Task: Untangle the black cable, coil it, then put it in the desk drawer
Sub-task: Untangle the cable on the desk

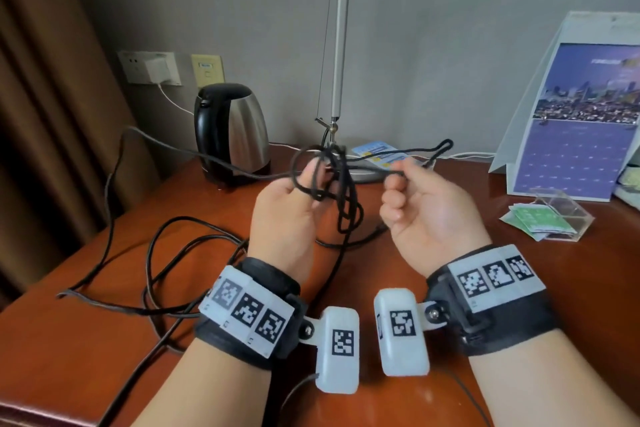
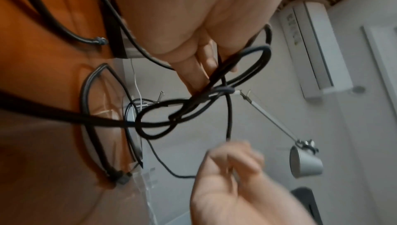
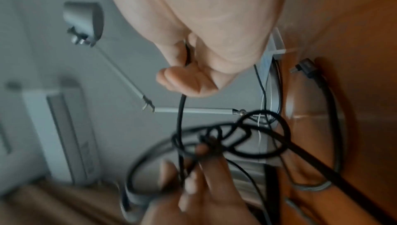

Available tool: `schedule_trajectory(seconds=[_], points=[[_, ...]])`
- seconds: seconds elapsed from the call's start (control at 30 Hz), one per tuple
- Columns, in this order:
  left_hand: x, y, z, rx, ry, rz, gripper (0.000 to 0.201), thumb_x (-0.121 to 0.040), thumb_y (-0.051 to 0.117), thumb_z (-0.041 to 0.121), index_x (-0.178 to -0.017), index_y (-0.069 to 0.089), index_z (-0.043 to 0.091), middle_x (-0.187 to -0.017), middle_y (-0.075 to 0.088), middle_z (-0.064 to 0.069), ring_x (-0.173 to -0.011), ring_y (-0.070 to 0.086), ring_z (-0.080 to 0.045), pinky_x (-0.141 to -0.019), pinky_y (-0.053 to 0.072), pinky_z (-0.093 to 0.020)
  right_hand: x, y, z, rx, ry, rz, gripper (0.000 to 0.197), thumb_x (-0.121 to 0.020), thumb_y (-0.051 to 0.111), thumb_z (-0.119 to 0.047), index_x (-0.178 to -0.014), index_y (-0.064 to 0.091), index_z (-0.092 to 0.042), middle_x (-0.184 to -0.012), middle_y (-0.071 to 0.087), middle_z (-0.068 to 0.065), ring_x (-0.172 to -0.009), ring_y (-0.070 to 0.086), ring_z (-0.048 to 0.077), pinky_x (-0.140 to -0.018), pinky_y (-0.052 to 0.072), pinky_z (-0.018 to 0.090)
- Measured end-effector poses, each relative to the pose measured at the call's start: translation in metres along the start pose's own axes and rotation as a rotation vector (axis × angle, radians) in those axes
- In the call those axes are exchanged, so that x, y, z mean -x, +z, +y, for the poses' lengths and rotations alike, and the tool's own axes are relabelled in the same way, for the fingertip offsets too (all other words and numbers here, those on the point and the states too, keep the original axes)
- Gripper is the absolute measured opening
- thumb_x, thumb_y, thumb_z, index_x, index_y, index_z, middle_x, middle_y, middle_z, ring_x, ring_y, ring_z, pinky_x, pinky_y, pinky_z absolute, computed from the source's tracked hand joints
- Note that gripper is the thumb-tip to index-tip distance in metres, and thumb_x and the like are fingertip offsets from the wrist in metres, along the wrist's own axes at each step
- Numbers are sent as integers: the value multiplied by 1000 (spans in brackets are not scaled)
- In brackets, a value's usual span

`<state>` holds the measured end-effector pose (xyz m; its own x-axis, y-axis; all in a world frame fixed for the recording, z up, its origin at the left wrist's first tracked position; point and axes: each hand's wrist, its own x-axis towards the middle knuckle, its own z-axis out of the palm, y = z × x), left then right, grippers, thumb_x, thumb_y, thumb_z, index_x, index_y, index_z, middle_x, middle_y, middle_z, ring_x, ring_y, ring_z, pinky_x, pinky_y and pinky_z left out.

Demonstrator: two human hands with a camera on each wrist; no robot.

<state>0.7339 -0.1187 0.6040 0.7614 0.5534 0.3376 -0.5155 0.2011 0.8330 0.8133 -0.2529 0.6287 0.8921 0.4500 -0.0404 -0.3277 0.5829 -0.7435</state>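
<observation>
I hold the tangled black cable in the air over the wooden desk with both hands. My left hand grips the knotted bundle, with loops wound round its fingers. A little to the right, my right hand pinches a single strand that runs out of the knot. Beyond that hand a small loop sticks out. The rest of the cable trails down in wide loops on the desk's left side. Its plug lies on the wood. No drawer is in view.
A steel kettle stands at the back left, and its cord runs off the desk edge. The desk lamp's base and pole sit just behind my hands. A calendar and a clear box of packets are at the right.
</observation>
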Motion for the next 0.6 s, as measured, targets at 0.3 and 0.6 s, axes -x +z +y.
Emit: schedule_trajectory(seconds=[0.3, 0.6], points=[[-7, -6, 5, 171, -64, 54, 13, -102, 58, 9, -101, 69, 2, -91, 71, -9, -82, 67, -17, -82, 58, -31, -2, -6, -13, -104, 20, -53, 14, -100, 56, -25, -88, 57, -18, -61, 44, -5, -42, 32, 9, -39, 20, 20], [8, 9, 13, 194, -121, -172, 16, -94, 57, 2, -92, 73, -1, -83, 72, -13, -70, 69, -20, -68, 60, -29, 3, -1, -6, -24, -1, -144, 10, -88, 63, -20, -87, 64, -11, -64, 48, -2, -44, 37, 8, -40, 25, 18]])
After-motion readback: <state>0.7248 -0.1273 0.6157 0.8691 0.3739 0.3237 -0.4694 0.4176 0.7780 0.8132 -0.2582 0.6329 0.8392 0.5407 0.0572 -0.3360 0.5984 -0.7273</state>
